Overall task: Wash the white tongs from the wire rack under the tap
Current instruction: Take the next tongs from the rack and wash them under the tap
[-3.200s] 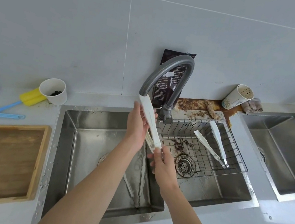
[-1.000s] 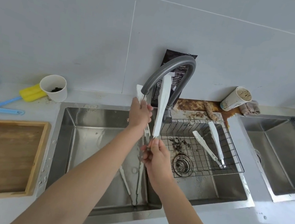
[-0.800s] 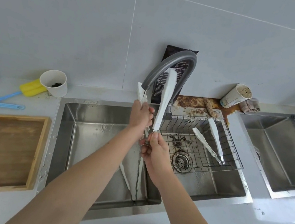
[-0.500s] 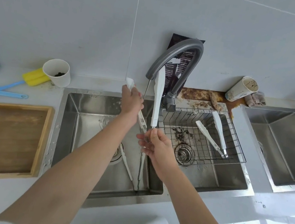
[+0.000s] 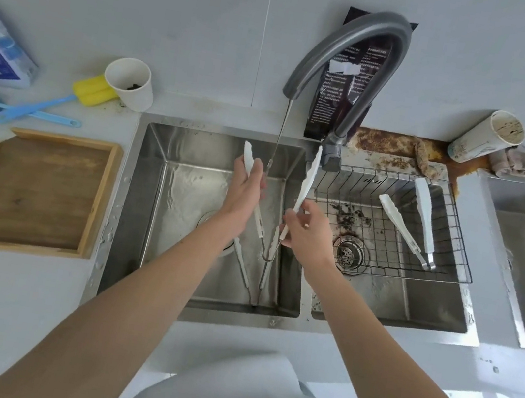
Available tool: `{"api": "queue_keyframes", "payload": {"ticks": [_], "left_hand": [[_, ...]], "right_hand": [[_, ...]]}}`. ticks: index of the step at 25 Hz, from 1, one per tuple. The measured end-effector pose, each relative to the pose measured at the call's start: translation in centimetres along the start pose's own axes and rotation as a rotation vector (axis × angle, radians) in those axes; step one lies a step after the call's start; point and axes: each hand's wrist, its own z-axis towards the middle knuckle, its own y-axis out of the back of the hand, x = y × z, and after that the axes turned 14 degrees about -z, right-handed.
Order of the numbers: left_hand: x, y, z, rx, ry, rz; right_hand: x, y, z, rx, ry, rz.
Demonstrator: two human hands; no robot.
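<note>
held tongs: the white tongs (image 5: 307, 180) are spread into a wide v over the left sink basin (image 5: 175, 253), hinge down, tips up, so each arm's inner face is open to the water (my reading of the pose).
left hand: the left hand (image 5: 243, 195) is wrapped around the left arm of the tongs, whose scalloped tip sticks out above the fist.
right hand: the right hand (image 5: 306, 228) pinches the right arm low down between thumb and fingers, leaving most of that arm bare.
water: a thin stream falls from the grey tap (image 5: 352, 50) and lands at the left hand, near the left arm; this looks like mid-rinse.
wire rack: the wire rack (image 5: 455, 245) sits over the right basin and holds another pair of white tongs (image 5: 420, 221), lying open and well apart from the hands.
hidden: the left palm covers the middle of its arm, so i cannot tell whether the water touches plastic or only skin.
hard to read: the hinge blends with a second pair of tongs (image 5: 248, 276) lying on the basin floor right below it (touching or apart, i cannot tell).
cut off: a second sink at the right edge runs out of view.
</note>
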Motion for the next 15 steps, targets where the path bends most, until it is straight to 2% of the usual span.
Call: {"api": "queue_keyframes", "payload": {"ticks": [5,10,15], "left_hand": [[2.6,0.6,-1.9,-0.103,0.117,0.158],[5.2,0.5,-3.1,-0.210,0.137,0.084],[8.2,0.2,-3.2,-0.269,0.142,0.057]], "right_hand": [[-3.1,-1.2,1.6,0.020,-0.002,-0.151],[-6.2,-2.8,3.0,0.091,-0.005,-0.227],[-8.1,-4.3,3.2,0.186,-0.009,-0.145]]}}
